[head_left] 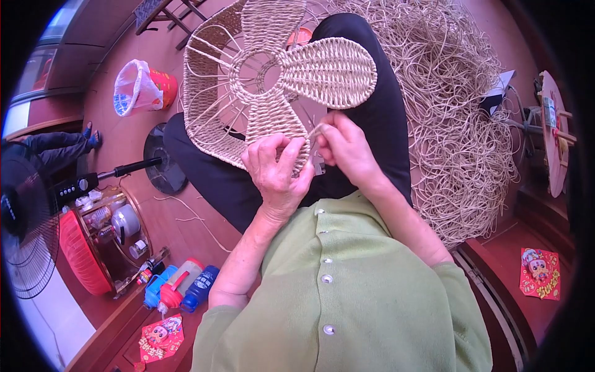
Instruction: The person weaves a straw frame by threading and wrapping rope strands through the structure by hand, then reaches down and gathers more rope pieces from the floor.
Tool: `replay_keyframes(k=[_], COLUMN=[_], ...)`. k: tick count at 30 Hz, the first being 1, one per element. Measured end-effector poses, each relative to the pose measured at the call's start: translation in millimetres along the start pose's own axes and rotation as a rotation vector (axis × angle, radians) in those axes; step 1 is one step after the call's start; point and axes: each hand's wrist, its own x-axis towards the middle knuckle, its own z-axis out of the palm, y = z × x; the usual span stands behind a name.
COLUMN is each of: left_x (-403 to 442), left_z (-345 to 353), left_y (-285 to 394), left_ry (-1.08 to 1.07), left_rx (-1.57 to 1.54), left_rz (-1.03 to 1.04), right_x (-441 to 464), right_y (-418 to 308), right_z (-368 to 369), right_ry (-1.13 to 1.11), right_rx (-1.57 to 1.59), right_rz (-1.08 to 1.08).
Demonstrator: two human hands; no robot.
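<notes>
A woven straw-coloured basket (211, 80) rests across my lap, with petal-shaped woven panels around a ring (273, 57) and bare wire loops on its left side. My left hand (277, 162) grips the tip of the lower woven petal (276, 119), fingers on top and thumb at the near edge. Just right of it, my right hand (343, 146) is closed in a pinch on a cord (315, 132) at that petal's edge. Another finished petal (334, 71) extends right, above my right hand. My right fingertips partly hide the cord.
A big heap of loose cord (446, 124) covers the floor at right. On the left are a lined bin (145, 87), a standing fan (28, 217), a red basket (87, 254), bottles (199, 288) and another person's legs (59, 146). A round wooden stool (553, 133) lies far right.
</notes>
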Motion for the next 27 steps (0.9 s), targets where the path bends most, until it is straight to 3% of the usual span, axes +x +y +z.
replay_keyframes(k=[1, 8, 11, 15, 16, 18, 19, 22, 26, 27], left_x=[1, -4, -3, -3, -1, -3, -4, 4, 11, 10], left_z=[-1, 3, 8, 9, 8, 10, 11, 0, -9, -9], left_y=[0, 0, 0, -3, -4, -8, -9, -2, 0, -2], left_ry=[0.004, 0.007, 0.017, 0.004, 0.005, 0.026, 0.031, 0.002, -0.055, -0.04], left_rx=[-0.006, -0.041, -0.049, -0.053, -0.053, -0.084, -0.107, -0.174, -0.2, -0.231], left_rz=[-0.01, -0.028, -0.008, 0.013, 0.009, 0.004, 0.005, -0.027, -0.02, -0.054], right_x=[-6, -35, -29, -9, -16, -17, -21, -31, -32, -34], right_y=[-3, -1, -1, -15, -16, -5, -5, -17, -13, -14], right_z=[-1, -7, 0, 15, 21, 35, 35, 40, 45, 43], right_ry=[-0.071, -0.369, -0.179, -0.183, -0.133, -0.066, -0.076, -0.217, -0.184, -0.128], right_rx=[0.309, 0.77, 0.616, 0.412, 0.122, -0.32, -0.357, -0.701, -0.733, -0.637], right_rz=[0.163, 0.184, 0.025, -0.102, -0.223, -0.731, -0.699, -0.96, -1.041, -0.962])
